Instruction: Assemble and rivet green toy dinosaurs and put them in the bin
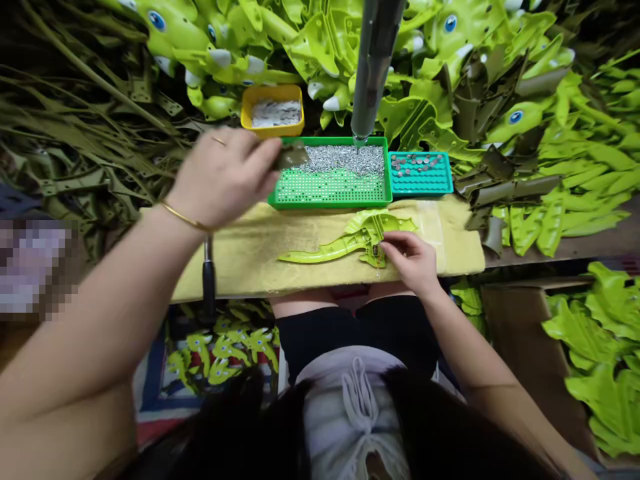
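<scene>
My left hand point(225, 175) hovers above the left end of the green screw tray point(300, 199), fingers pinched on a small olive-brown plastic piece point(293, 157). My right hand point(413, 257) rests on the yellow cloth pad point(250, 257), fingers curled and pressing the wide end of a lime-green toy shell point(345, 245) that lies flat, its thin tail pointing left. A grey electric screwdriver point(373, 67) hangs straight down over the pile of silver screws point(345, 160) in the green tray.
A teal tray point(420, 183) with several small round parts sits right of the green one, a yellow box point(273, 110) behind it. Heaps of green toy shells point(500, 80) and olive parts point(75, 133) surround the bench; more shells fill a carton point(600, 360) at the lower right.
</scene>
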`<state>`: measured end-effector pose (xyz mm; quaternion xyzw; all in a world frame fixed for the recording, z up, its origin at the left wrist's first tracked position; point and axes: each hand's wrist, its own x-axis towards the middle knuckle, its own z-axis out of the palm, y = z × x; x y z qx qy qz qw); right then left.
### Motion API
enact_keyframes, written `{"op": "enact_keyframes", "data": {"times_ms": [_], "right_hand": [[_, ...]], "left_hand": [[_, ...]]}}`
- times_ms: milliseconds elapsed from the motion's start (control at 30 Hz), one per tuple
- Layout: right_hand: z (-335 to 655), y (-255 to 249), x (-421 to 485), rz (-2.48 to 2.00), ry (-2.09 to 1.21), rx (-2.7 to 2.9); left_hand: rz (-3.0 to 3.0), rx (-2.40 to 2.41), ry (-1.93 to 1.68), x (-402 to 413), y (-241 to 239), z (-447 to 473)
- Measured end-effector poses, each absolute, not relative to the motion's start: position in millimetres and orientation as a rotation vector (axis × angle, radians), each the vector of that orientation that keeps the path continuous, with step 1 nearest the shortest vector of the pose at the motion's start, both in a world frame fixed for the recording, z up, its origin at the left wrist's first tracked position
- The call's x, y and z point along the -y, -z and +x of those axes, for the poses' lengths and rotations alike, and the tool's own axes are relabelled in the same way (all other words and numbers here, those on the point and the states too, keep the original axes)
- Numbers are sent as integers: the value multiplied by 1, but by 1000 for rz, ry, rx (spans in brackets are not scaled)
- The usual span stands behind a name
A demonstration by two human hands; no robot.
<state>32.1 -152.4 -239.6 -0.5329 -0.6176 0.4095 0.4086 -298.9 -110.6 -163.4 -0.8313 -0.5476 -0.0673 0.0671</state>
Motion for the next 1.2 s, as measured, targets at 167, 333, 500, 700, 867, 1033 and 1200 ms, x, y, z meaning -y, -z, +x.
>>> {"op": "enact_keyframes", "data": {"times_ms": [167, 333, 500, 700, 867, 1033, 1200], "right_hand": [[35, 243, 150, -1275, -1021, 1542], [39, 245, 148, -1251, -1041, 1494], [42, 245, 146, -1186, -1161, 1516], [42, 237, 143, -1288, -1245, 1484], [36, 236, 143, -1415, -1110, 1513], [37, 245, 149, -1367, -1156, 1527], [40, 246, 154, -1319, -1164, 1592]], "left_hand": [[-2694, 1595, 70, 169, 196, -207], [-2581, 1729, 239, 193, 230, -171], [-2575, 1870, 379, 190, 241, -166], [-2613, 1865, 375, 185, 244, -172], [-2625, 1773, 343, 187, 240, -174], [-2605, 1807, 349, 189, 240, -174], [-2645, 1865, 376, 189, 242, -172]]}}
